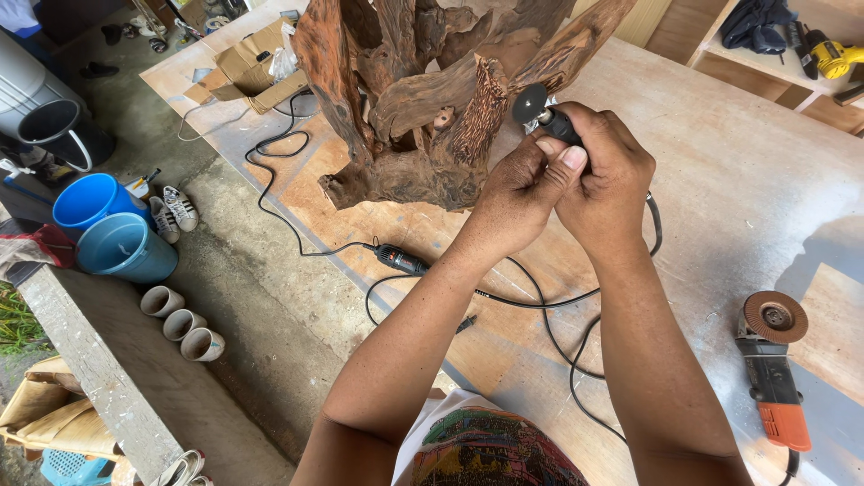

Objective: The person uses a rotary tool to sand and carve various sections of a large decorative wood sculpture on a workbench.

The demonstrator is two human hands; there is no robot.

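Fingers of both hands are curled tightly around a small black handheld rotary tool point(560, 124), seen from above by a camera on the person's head. The left hand point(520, 184) wraps the tool from the near side, its thumb pressed flat along the body, while the right hand point(605, 171) closes over it from the other side, so the two hands touch and overlap. A round dark sanding disc point(530, 103) sticks out past the fingers and sits just beside, perhaps touching, a branch of a large gnarled piece of reddish-brown driftwood root point(423, 99). That root stands upright on a wide plywood work surface point(720, 171), directly ahead of the hands. A black cable point(549, 301) loops across the plywood below the forearms, and a second slim black tool body point(401, 259) lies on the board near the base of the root. To the right, well apart from the hands, an angle grinder point(772, 360) with a brown flap disc and orange grip lies flat. Off the board to the left, on the concrete floor, are two blue buckets point(112, 229), a pair of white sneakers point(174, 212), and three short pipe sections point(183, 324). An open cardboard box point(252, 67) sits at the far left corner.
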